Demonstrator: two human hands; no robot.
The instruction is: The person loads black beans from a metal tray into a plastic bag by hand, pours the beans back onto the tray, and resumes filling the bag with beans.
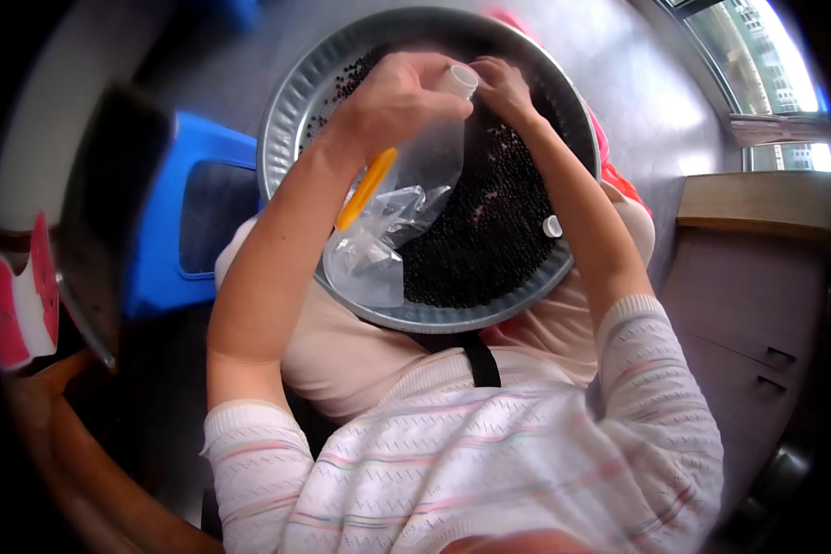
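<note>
My left hand (pixel 402 102) is closed around the neck of a clear plastic bottle (pixel 459 83), whose uncapped mouth points up and toward my right hand. A yellow curved strip (pixel 367 190) shows at my left wrist. Bent together close by the bottle's mouth are the fingers of my right hand (pixel 505 88); what they hold, if anything, is too small to make out. Small black beans or beads (pixel 475 235) cover much of a round metal basin (pixel 291 115) on my lap. Crumpled clear plastic (pixel 369 268) lies at the basin's near left; whether it belongs to the bottle, I cannot tell.
A white cap (pixel 552 226) rests inside the basin's right side. At the left stands a blue plastic stool (pixel 157 231), with a curved wooden piece (pixel 102 462) nearer me. A cabinet (pixel 734 305) is at the right, below a window (pixel 766 74).
</note>
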